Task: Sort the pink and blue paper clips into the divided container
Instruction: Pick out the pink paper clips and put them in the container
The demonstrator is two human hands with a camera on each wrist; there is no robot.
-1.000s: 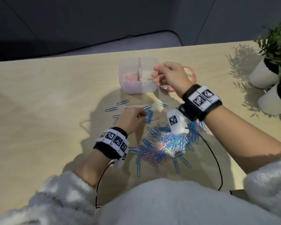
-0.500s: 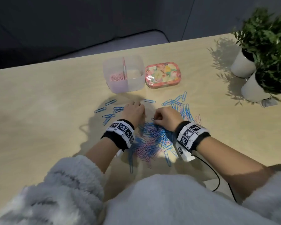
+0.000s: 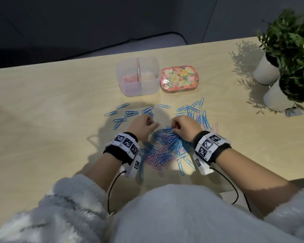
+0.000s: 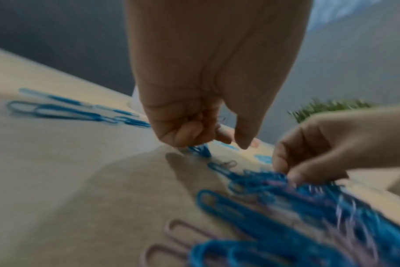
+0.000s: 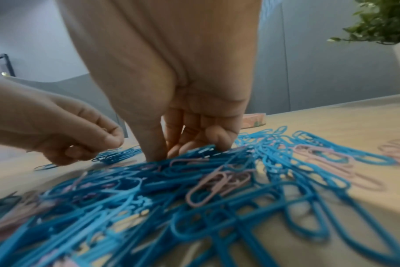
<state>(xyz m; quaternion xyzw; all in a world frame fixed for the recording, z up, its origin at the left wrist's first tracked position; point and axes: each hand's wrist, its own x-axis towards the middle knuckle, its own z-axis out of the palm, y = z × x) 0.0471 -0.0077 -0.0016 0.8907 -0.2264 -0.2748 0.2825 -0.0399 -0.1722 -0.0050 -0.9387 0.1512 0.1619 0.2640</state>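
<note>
Both hands are working at the far edge of a mixed pile of paper clips point(image 3: 162, 148) that is lying on the table point(image 3: 42, 106) just in front of the person. The left hand point(image 3: 142, 126) is curling its fingers around a small bunch of blue clips point(image 4: 200, 150) and is pinching them against the thumb, probably gathering several of one colour so they can go over in a single trip. The right hand point(image 3: 183, 128) is pressing its fingertips point(image 5: 158, 153) down into the pile with fingers bent; whether it already has a clip pinched I cannot tell, since the tips are buried among the clips. It is likely picking through the tangle for one colour. The divided container point(image 3: 147, 85) is sitting well beyond the hands, within easy reach. Its left compartment is holding pink clips point(image 3: 130, 79), while the right compartment looks bare, so the blue sorting seems not yet begun. Loose blue clips point(image 3: 193, 111) are lying scattered between pile and container, perhaps set aside by colour. A flowered tin point(image 3: 179, 78) is sitting just beside the container, and potted plants point(image 3: 291, 42) are standing well apart at the right.
</note>
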